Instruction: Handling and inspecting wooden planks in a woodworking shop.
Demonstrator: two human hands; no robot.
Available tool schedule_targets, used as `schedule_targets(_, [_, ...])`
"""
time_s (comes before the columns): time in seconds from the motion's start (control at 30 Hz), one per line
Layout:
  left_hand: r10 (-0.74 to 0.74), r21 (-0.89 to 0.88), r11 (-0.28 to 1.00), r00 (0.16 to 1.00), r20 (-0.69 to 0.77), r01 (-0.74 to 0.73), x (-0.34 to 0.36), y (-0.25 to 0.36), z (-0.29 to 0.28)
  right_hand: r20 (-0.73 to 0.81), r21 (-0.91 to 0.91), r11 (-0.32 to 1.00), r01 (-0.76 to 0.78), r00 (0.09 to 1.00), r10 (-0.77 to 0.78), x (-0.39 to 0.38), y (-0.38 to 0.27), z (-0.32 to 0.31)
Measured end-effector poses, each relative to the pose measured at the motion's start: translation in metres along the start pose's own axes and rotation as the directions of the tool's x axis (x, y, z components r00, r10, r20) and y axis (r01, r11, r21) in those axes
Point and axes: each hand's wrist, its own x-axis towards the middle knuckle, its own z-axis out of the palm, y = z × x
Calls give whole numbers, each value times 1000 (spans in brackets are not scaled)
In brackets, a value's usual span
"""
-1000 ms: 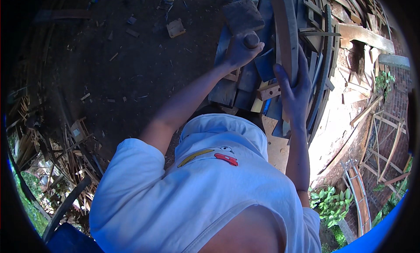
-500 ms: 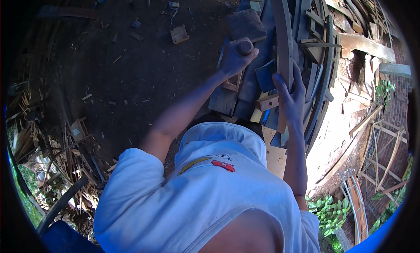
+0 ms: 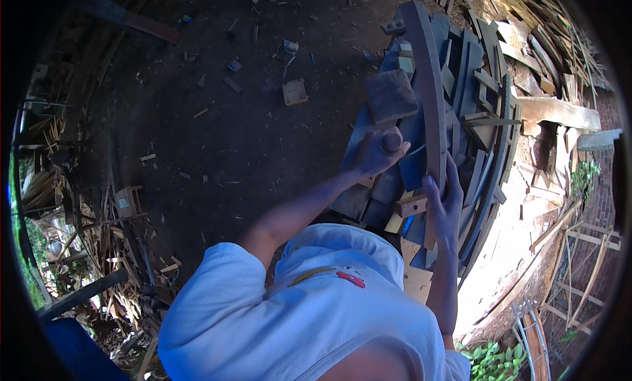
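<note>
Mallet point(image 3: 391, 98) with square, worn wooden head, round handle.

Single head-worn fisheye view, looking steeply down from above, close over shoulders, bent edges at rim

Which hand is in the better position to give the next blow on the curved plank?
Left, most likely. The left hand grips the wooden mallet, whose head is close beside the curved plank. The right hand only lies open on that plank, apparently steadying it, with no tool.
</note>
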Motion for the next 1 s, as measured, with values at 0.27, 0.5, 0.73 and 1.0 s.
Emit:
schedule_targets(0.27, [-38, 46, 998, 998, 58, 36, -20, 5, 6, -5, 34, 987, 160, 987, -160, -7, -1, -2])
schedule_targets(0.5, [66, -175, 983, 997, 32, -59, -17, 11, 9, 112, 107, 974, -200, 976, 188, -25, 5, 3])
schedule_targets(0.73, [15, -45, 999, 993, 117, -10, -15, 15, 7, -54, 112, 992, -63, 996, 70, -27, 23, -2])
schedule_targets(1.0, [119, -34, 993, 985, 124, -116, -18, 15, 7, -75, 85, 990, -109, 990, 116, -47, 34, -2])
